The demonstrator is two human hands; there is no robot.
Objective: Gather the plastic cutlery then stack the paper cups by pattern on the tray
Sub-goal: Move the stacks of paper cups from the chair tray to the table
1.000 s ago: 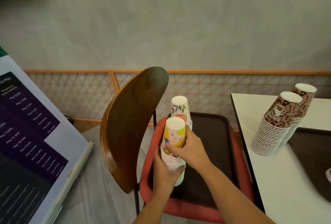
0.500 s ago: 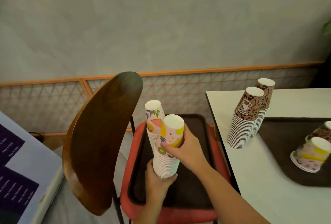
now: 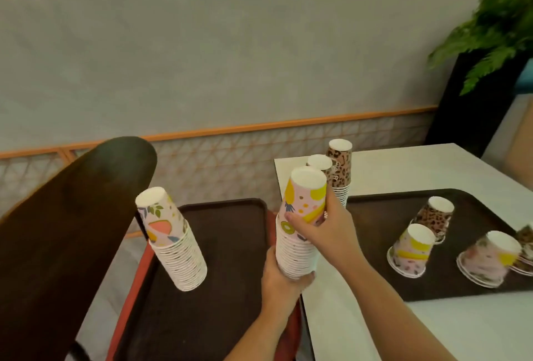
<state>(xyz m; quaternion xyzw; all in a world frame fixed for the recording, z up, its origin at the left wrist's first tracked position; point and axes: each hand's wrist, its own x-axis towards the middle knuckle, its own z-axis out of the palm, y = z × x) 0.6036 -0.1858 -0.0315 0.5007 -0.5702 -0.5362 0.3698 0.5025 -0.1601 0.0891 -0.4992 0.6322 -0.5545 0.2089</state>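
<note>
I hold a tall upturned stack of fruit-pattern paper cups [image 3: 300, 233] in both hands, above the gap between chair and table. My left hand [image 3: 284, 281] grips its base from below and my right hand [image 3: 326, 226] wraps its upper part. A second stack with a leaf-and-fruit pattern [image 3: 173, 242] stands on the dark tray on the chair [image 3: 230, 288]. Two leopard-print stacks [image 3: 339, 167] stand on the white table [image 3: 403, 170]. Another dark tray [image 3: 383, 210] on the table carries several loose upturned cups: a leopard one [image 3: 434, 218], a yellow fruit one [image 3: 412, 249], a pink one [image 3: 489, 258].
A dark wooden chair back [image 3: 66, 230] rises at the left, close to the leaf-pattern stack. The chair has a red seat [image 3: 129, 303]. A potted fern [image 3: 496, 31] stands at the far right behind the table. A lattice rail [image 3: 230, 155] runs along the wall.
My view has swung right, and both hands have carried the fruit-pattern stack rightward off the chair tray toward the table. The leaf-pattern stack stays on the chair tray.
</note>
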